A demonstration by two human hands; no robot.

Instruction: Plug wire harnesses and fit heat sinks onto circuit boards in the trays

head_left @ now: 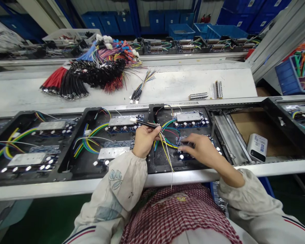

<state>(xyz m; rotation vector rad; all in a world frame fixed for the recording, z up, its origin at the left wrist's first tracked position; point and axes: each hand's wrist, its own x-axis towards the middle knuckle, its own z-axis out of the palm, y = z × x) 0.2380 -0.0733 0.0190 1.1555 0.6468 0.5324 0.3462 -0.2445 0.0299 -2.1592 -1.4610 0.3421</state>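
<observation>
My left hand (145, 139) is closed on a wire harness (148, 124) in a black sleeve. Its white connector (133, 120) points left, and loose white and yellow wires (167, 149) hang from it towards the front rail. My right hand (200, 149) reaches over the lower circuit board (181, 156) in the same black tray (165, 164). Its thumb and fingers are bent together by the end of the yellow and green wires (170, 145); what lies between the fingertips is too small to make out. Above sits another board with a silver heatsink (188, 117).
More black trays with wired boards (27, 159) line the rail to the left. A white box-shaped device (257, 147) lies in the right-hand section. Behind, the white shelf (173, 81) bears wire bundles (99, 71), a small harness pile (142, 86) and pin strips (217, 89).
</observation>
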